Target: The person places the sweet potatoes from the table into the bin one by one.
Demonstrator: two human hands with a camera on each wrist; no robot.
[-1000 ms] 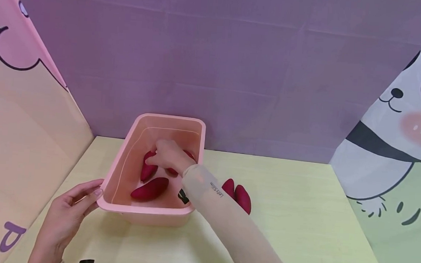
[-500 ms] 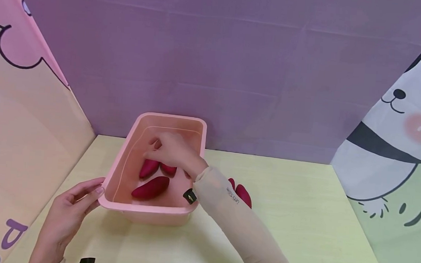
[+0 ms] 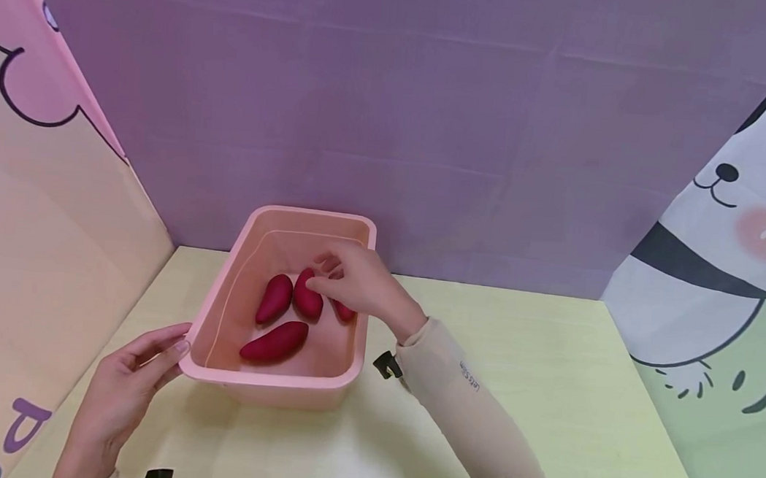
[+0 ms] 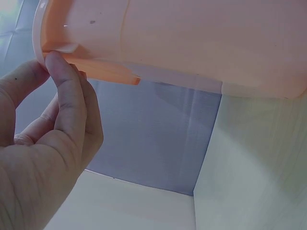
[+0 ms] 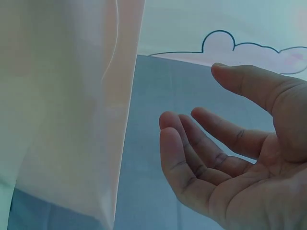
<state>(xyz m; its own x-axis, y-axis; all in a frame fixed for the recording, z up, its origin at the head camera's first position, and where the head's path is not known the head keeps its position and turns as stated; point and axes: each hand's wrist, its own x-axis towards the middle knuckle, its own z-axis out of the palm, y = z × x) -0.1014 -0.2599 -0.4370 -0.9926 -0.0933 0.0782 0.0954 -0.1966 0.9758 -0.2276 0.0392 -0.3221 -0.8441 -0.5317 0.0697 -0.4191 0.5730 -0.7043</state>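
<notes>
A pink plastic bin (image 3: 269, 380) stands on the table with several dark red sweet potatoes lying inside, among them one (image 3: 276, 342) near the front. My left hand (image 3: 125, 384) pinches the bin's front left corner; in the left wrist view, the thumb and fingers (image 4: 67, 91) meet at its rim. Above the right side of the bin hovers my right hand (image 3: 360, 281), holding nothing. It partly covers the sweet potato (image 3: 344, 311) at the right wall. In the right wrist view, its loosely bent fingers (image 5: 175, 153) stand apart from the thumb, beside the bin wall (image 5: 108, 120).
A purple cloth (image 3: 397, 123) hangs behind the pale yellow table (image 3: 544, 395). Printed cartoon panels flank both sides, with a panda (image 3: 703, 273) on the right. My right sleeve (image 3: 471, 412) crosses the bin's right side and hides part of the tabletop.
My right hand has let go of a sweet potato in the bin, risen and moved right. The sleeve now covers the two sweet potatoes seen on the table earlier. My left hand stays put.
</notes>
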